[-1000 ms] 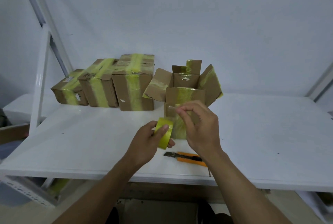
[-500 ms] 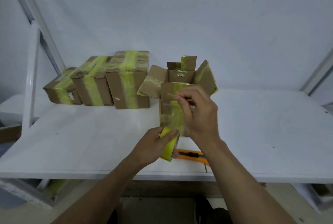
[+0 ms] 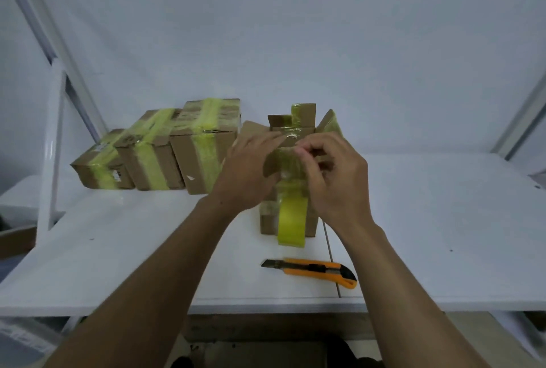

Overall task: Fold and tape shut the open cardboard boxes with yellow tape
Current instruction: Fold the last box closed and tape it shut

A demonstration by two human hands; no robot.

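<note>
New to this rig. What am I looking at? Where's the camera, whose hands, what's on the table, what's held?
No robot: a person's bare hands, filmed by one head-worn camera looking forward and down. On the white table stand three taped boxes at the left and an open cardboard box; an orange utility knife lies nearer. The left hand rests on the box's left flap. The right hand pinches a yellow tape strip at the front flap; the tape roll is below it.

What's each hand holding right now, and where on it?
Right hand pinches the yellow tape at its pulled-out end, by the box's front flap; the roll below is unheld. Left hand rests, fingers straight, on the left flap.
</note>
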